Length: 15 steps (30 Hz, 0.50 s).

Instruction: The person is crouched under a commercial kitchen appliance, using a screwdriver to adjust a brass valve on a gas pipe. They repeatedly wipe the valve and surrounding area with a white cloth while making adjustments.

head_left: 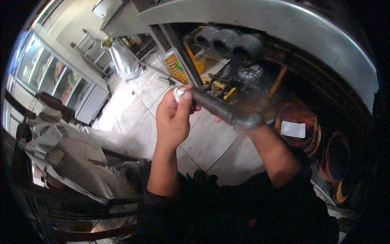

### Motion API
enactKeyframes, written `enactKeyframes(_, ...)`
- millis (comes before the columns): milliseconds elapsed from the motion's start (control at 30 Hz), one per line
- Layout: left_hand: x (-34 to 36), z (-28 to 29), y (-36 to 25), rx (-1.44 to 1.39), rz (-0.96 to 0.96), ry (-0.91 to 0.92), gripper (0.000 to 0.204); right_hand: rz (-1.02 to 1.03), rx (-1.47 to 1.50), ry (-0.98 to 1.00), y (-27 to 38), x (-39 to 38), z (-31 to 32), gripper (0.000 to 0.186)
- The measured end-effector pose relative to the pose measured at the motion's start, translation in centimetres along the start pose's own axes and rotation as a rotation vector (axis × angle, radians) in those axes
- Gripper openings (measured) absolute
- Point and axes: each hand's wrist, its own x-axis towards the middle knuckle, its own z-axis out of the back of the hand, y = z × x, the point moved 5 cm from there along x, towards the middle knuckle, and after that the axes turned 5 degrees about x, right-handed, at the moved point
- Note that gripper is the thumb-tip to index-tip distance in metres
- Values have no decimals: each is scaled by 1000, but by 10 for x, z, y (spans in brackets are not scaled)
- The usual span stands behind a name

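Observation:
A dark, thick pipe [211, 105] slants across the middle of the view, with a dull grey rounded metal fitting [248, 121] at its right end. My left hand [174, 118] is closed around the pipe's left end. A small crumpled whitish-silver piece [178, 94] shows at its thumb and fingers. Under the right end, my right hand [247, 131] grips the pipe from below. Most of that hand is hidden by the pipe and fitting, but a fingertip shows at the pipe's lower edge.
A steel counter edge [252, 15] curves overhead. Below it lie yellow-handled valves [230, 93], sooty cylinders [221, 38] and a rusty round piece bearing a white paper [293, 129]. A plastic-draped stack [81, 162] stands left, and a glass-door fridge [53, 75] stands beyond the tiled floor.

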Motion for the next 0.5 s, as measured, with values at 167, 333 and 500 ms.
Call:
enactKeyframes(167, 10, 27, 15, 220, 17, 10, 22, 99, -284, -151, 11, -4, -20, 51)
enactKeyframes(333, 10, 38, 30, 274, 139, 156, 33, 19, -179, -192, 15, -10, -15, 50)
enactKeyframes(500, 3, 18, 17, 449, 25, 265, 25, 72, -34, 28, 18, -3, -23, 40)
